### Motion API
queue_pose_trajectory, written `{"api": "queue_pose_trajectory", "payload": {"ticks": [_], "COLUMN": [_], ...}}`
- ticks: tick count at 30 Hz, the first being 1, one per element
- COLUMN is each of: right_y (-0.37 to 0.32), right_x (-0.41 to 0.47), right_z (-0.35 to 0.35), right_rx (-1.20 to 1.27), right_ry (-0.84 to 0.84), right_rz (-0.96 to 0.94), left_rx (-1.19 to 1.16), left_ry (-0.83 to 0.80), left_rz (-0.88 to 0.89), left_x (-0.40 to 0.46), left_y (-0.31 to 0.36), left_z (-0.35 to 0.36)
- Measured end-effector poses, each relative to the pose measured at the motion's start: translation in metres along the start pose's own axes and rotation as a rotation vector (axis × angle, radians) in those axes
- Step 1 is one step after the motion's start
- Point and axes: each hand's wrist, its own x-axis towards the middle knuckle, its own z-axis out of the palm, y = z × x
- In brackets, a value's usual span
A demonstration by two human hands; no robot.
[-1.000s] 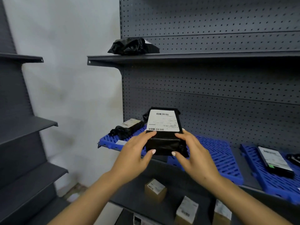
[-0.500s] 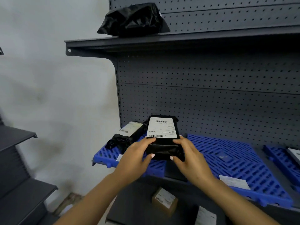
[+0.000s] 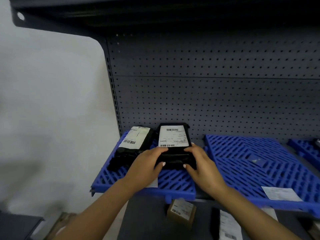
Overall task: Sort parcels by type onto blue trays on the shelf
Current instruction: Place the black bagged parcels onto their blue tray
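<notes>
A black plastic-wrapped parcel point(image 3: 173, 140) with a white barcode label lies flat on the leftmost blue tray point(image 3: 174, 185), its far end near the pegboard. My left hand point(image 3: 147, 164) grips its near left corner and my right hand point(image 3: 201, 164) grips its near right corner. A second black parcel point(image 3: 133, 144) with a white label lies on the same tray, just left of it. A middle blue tray point(image 3: 256, 163) carries only a white label at its front edge.
A third blue tray point(image 3: 304, 147) shows at the far right edge. Below, the lower shelf holds a small brown box point(image 3: 181, 212) and a labelled dark parcel point(image 3: 226, 224). A dark shelf point(image 3: 155, 16) overhangs close above. The white wall lies left.
The view has closed in on the shelf. Both hands have carried the parcel forward and lowered it onto the leftmost blue tray, beside the other black parcel.
</notes>
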Motion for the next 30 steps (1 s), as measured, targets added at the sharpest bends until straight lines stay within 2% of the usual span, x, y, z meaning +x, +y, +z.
{"api": "queue_pose_trajectory", "payload": {"ticks": [13, 18, 23, 26, 30], "right_y": [0.010, 0.011, -0.002, -0.014, -0.031], "right_x": [0.015, 0.013, -0.012, -0.029, -0.032], "right_z": [0.019, 0.021, 0.022, 0.030, 0.044], "right_rx": [-0.206, -0.265, -0.283, -0.226, -0.299], "right_ry": [-0.044, -0.028, 0.067, -0.002, -0.034], "right_rz": [0.045, -0.003, -0.161, -0.270, -0.398], "left_rx": [-0.032, 0.024, -0.023, -0.010, 0.039], "left_ry": [-0.069, -0.064, -0.041, -0.026, 0.023], "left_rz": [0.073, 0.100, 0.066, 0.050, 0.035], "left_x": [0.010, -0.001, -0.041, -0.061, -0.080], "left_y": [-0.032, -0.028, -0.032, -0.045, -0.060], "left_z": [-0.003, -0.007, -0.017, -0.019, -0.019]}}
